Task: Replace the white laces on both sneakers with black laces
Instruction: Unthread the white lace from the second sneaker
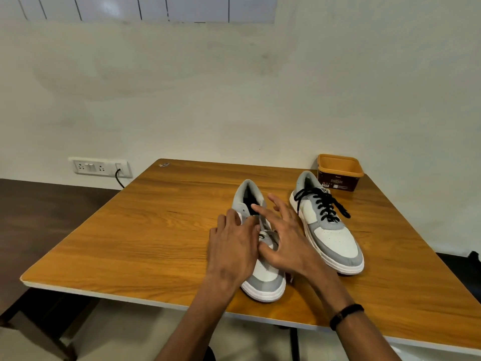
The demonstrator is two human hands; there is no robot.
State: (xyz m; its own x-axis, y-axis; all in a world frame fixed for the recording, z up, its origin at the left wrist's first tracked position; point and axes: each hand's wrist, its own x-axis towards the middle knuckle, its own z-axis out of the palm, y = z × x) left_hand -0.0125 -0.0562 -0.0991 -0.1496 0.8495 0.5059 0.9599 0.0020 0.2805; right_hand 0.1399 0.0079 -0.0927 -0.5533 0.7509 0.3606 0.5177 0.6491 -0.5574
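Two white and grey sneakers stand on the wooden table (156,230), toes toward me. The right sneaker (335,241) carries black laces (321,204) threaded through its eyelets, with loose ends trailing to both sides. Both of my hands lie over the lacing area of the left sneaker (265,282), hiding it. My left hand (231,251) rests on its left side with straight fingers. My right hand (286,238) hovers over the tongue with fingers spread. I cannot see a lace on this shoe.
An orange-rimmed brown tub (339,171) stands at the table's far right corner behind the right sneaker. A wall socket panel (100,166) with a black cable is at the back left. A small scrap (164,164) lies at the table's far edge.
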